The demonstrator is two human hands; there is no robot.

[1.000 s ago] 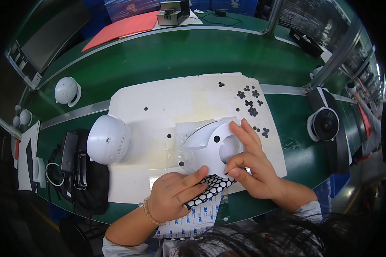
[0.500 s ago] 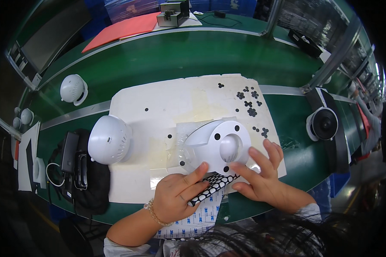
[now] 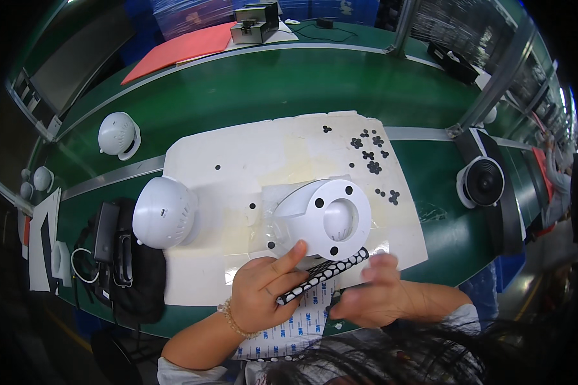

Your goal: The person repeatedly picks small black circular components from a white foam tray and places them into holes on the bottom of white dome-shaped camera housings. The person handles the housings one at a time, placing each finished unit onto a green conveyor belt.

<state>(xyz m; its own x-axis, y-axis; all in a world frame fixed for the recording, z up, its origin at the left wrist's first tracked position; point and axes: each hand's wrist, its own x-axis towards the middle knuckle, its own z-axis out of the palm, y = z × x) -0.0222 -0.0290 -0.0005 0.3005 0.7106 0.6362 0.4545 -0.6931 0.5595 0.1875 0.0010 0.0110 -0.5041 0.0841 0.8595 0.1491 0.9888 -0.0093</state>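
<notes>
A white rounded plastic housing (image 3: 292, 221) lies at the middle of the white board, its ring-shaped base facing up and towards me. Three black round pads (image 3: 319, 203) sit on that ring around the central hole. Just below it my left hand (image 3: 263, 289) is closed on a bent sheet of black round stickers (image 3: 324, 276) with printed backing paper; its extended index finger reaches the housing's lower edge. My right hand (image 3: 376, 295) is to the right of the sheet, apart from the housing. Motion blurs its fingers, so whether they pinch anything cannot be made out.
The white board (image 3: 205, 276) carries loose black dots, with several clusters (image 3: 374, 167) at its upper right. Left of the housing stands another white round device (image 3: 164, 212), beside a black bag (image 3: 141, 289). A black-fronted round device (image 3: 483, 181) stands at right. A metal rail (image 3: 424, 133) crosses behind.
My right hand has drawn back from the housing's ring, down towards the sheet. The sheet's right end now shows. My left hand has kept its hold.
</notes>
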